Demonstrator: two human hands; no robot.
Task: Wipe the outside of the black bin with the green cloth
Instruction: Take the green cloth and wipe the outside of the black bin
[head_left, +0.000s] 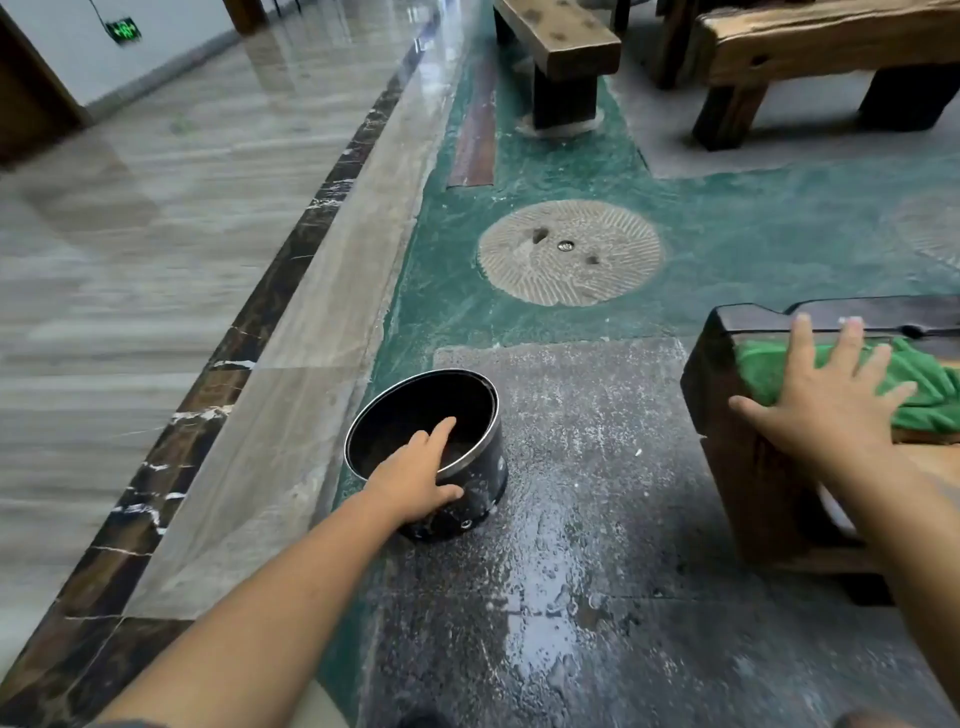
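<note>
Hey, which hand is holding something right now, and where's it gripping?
The left hand grips the black bin at its near rim, fingers inside, thumb outside. The right hand lies spread open over the green cloth, not closed on it.

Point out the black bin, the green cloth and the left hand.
black bin (483, 486): head view, outer side wall.
green cloth (758, 371): head view, left fold.
left hand (415, 475): head view, back of hand.

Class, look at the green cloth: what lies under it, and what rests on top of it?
The green cloth lies on a dark wooden bench. The right hand, fingers spread, rests on top, hiding part of the cloth; the wood beneath the cloth is covered.
</note>
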